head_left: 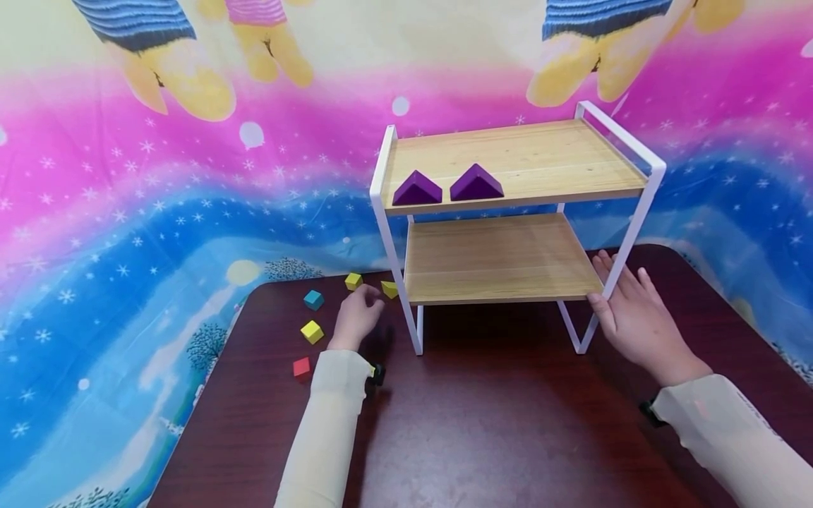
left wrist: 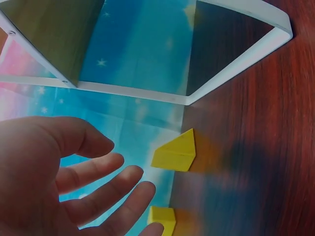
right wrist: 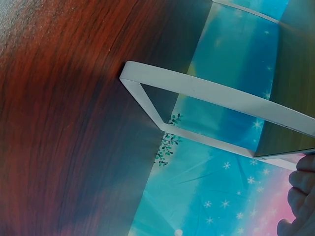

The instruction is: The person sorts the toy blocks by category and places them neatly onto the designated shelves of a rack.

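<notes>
My left hand (head_left: 357, 321) is over the table just left of the two-tier rack, fingers loosely bent and spread, holding nothing. A yellow triangular block (left wrist: 176, 151) lies beyond its fingertips in the left wrist view, and a yellow cube (left wrist: 162, 220) is near its lower fingers. My right hand (head_left: 648, 331) lies along the rack's right side, its fingers mostly straight by the white leg (head_left: 630, 243) and its thumb at the lower shelf's (head_left: 495, 257) front corner. Only its fingertips show in the right wrist view.
Two purple triangular blocks (head_left: 476, 185) stand on the upper shelf (head_left: 527, 155) near its front left. Left of my left hand are a blue cube (head_left: 314, 300), another yellow cube (head_left: 312, 331) and a red cube (head_left: 301, 367). A printed cloth (head_left: 159, 247) hangs behind the dark table (head_left: 483, 416).
</notes>
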